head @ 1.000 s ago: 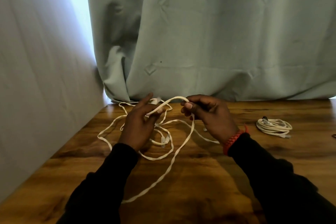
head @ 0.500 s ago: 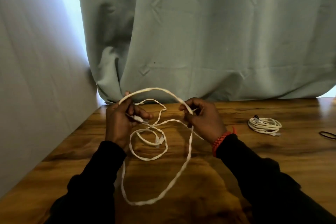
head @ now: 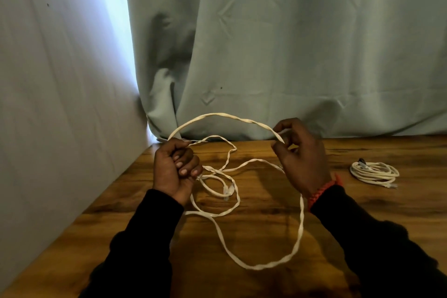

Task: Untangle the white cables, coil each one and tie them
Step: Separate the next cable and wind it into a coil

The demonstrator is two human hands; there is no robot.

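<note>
A long white cable (head: 300, 225) loops loosely over the wooden table (head: 266, 280), with a small plug end lying near the middle. My left hand (head: 175, 172) is closed in a fist around one part of it, just above the table's left side. My right hand (head: 302, 157) pinches the cable between thumb and fingertips. Between the two hands the cable arches up in the air. A second white cable (head: 373, 172) lies coiled in a neat bundle on the table to the right, apart from both hands.
A grey-green curtain (head: 278, 55) hangs along the table's far edge. A pale wall (head: 53, 104) runs close along the left side. My dark sleeves cover the near part of the table.
My hands have drawn apart and lifted, so the arch of cable between them has grown wider. The slack on the table has gathered from a spread tangle into larger loops nearer me.
</note>
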